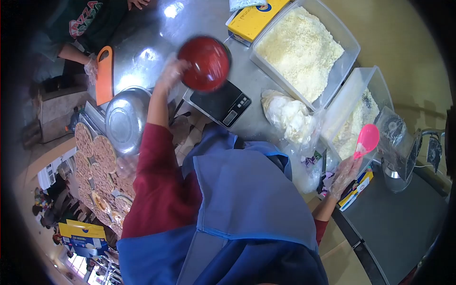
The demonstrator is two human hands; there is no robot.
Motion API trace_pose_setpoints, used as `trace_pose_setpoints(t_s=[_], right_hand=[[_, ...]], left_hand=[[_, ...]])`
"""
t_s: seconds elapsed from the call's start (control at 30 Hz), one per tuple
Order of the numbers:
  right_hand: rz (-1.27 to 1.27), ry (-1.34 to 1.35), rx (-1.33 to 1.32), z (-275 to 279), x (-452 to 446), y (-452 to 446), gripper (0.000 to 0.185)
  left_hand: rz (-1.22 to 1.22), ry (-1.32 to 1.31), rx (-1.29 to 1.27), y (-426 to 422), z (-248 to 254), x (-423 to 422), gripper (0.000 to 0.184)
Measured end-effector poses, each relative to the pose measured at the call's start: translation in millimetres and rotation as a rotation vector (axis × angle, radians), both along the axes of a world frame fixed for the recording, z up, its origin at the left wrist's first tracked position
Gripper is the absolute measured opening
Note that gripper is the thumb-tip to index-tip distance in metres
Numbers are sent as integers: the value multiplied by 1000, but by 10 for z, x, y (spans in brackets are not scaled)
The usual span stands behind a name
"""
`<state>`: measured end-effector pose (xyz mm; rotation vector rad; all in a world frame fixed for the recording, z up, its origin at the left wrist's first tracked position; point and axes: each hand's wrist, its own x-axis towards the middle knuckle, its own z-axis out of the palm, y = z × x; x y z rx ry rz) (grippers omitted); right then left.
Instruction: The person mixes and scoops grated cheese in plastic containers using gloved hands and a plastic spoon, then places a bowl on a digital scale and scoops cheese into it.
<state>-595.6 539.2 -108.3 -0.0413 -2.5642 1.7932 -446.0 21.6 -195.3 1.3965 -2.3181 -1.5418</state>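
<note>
- At far left, a yellow-and-blue box point(83, 237) lies on its own, lower than the things around it from where I stand.
- Next come round, flat, pinkish-brown discs point(97, 166), crowded close together, some overlapping.
- Above them, another person's gloved hand point(90, 70) is against the edge of an orange board point(104, 76); I can't make out how its fingers close.
- Just right of that sits a shiny metal bowl point(124, 121), its round base facing up.
- The worker's left hand point(173, 71), in a clear glove, grips the red bowl point(205, 64) by its left side. Both are a little blurred.
- That bowl's lower edge overlaps the dark kitchen scale point(216, 104) on the metal table point(249, 76); whether they touch, I can't tell.
- Up beyond the scale, a yellow carton point(254, 23) stands beside a big clear tub point(350, 45) heaped with pale, crumbly stuff point(299, 47).
- Below that tub, a plastic bag point(287, 116) holds something white and lumpy.
- A second clear tub point(384, 90), holding less of a similar pale stuff, stands next to the first.
- At right, the gloved right hand point(346, 176) is closed round the handle of a pink spoon point(367, 139), raised by the second tub, with a small yellow box point(357, 190) close by.
</note>
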Motion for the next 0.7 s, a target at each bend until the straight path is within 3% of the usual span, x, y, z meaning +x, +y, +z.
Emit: trace_pose_setpoints(t_s=[0.03,0.1,0.23,0.3,0.37,0.43,0.47,0.5,0.57,0.63,0.67,0.7], right_hand=[[-3,-5,-4,23,-18,-81,46],[36,-14,-98,52,-33,-184,44],[99,-44,-123,140,-4,-428,45],[80,-41,-127,95,44,-491,45],[99,-79,-219,83,96,-565,45],[19,-145,-182,81,154,-634,45],[31,-178,-190,81,183,-658,45],[47,-207,-201,64,210,-688,45],[75,-183,-190,65,224,-757,42],[241,-126,148,209,101,-928,41],[237,-117,148,317,19,-1055,41],[320,15,363,442,-86,-1204,37]], left_hand=[[-710,-53,-572,30,19,88,25],[-681,-36,-243,380,222,-12,36],[-809,-69,-37,756,274,-34,45],[-851,-297,40,854,361,-59,46],[-856,-323,10,904,398,-66,43],[-664,-159,-102,832,68,91,37],[-802,-277,-19,561,-261,158,31],[-702,-201,111,343,-766,360,29],[-568,-349,-15,420,-195,185,27],[-443,-349,24,354,-282,174,26],[-314,-353,60,302,-319,167,26],[-316,-343,56,284,-288,153,26]])
